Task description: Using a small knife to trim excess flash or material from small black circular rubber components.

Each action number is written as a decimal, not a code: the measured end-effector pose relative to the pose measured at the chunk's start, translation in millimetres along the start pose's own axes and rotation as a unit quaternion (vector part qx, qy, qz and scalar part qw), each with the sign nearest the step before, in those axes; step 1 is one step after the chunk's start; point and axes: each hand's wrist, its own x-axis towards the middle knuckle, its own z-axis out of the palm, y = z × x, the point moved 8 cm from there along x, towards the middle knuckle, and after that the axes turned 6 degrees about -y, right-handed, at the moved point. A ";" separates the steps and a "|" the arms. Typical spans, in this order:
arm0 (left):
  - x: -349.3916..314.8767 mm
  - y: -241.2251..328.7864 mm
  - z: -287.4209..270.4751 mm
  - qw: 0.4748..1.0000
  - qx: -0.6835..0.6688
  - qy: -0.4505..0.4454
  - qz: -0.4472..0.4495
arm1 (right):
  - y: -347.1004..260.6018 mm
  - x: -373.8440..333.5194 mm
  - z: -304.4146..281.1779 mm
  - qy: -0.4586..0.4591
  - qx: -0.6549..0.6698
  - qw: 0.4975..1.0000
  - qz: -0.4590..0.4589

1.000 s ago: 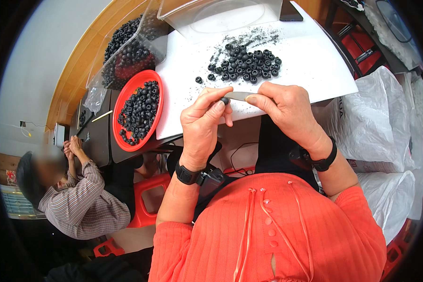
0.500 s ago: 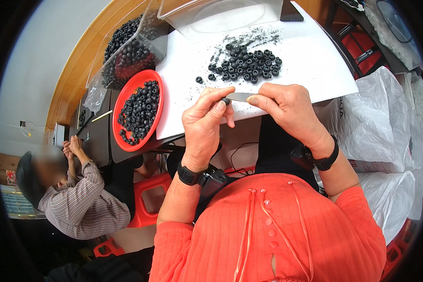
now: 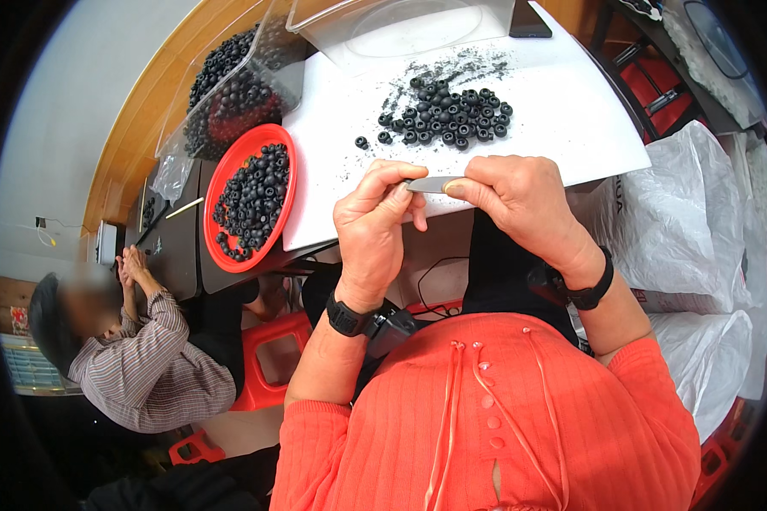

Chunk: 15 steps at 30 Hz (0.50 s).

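Note:
My right hand (image 3: 520,200) holds a small metal blade (image 3: 430,184) by its handle end, pointing left. My left hand (image 3: 375,226) is closed at the blade's tip, its fingertips pinched around something small that I cannot see. Both hands hover over the near edge of a white sheet (image 3: 562,111) on the table. A pile of small black rings (image 3: 447,115) lies on the sheet beyond the hands, with black crumbs scattered behind it. A red round dish (image 3: 222,183) full of black rings sits to the left.
A clear plastic bag of black rings (image 3: 230,85) lies behind the red dish, and a clear plastic tub (image 3: 400,25) stands at the far edge. White plastic bags (image 3: 699,255) are piled on my right. Another person (image 3: 136,358) sits at lower left, near red stools (image 3: 264,358).

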 end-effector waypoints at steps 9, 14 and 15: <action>0.6 -0.8 0.9 0.998 -0.040 -0.028 -0.031 | 20.8 -6.1 -2.1 0.007 0.179 0.980 0.086; 0.0 -1.3 4.0 0.998 -0.036 -0.030 -0.036 | 12.7 -4.5 -1.9 0.017 0.103 0.993 0.055; 0.1 -1.3 4.5 0.998 -0.036 -0.030 -0.036 | 11.9 -4.2 -1.8 0.018 0.094 0.994 0.053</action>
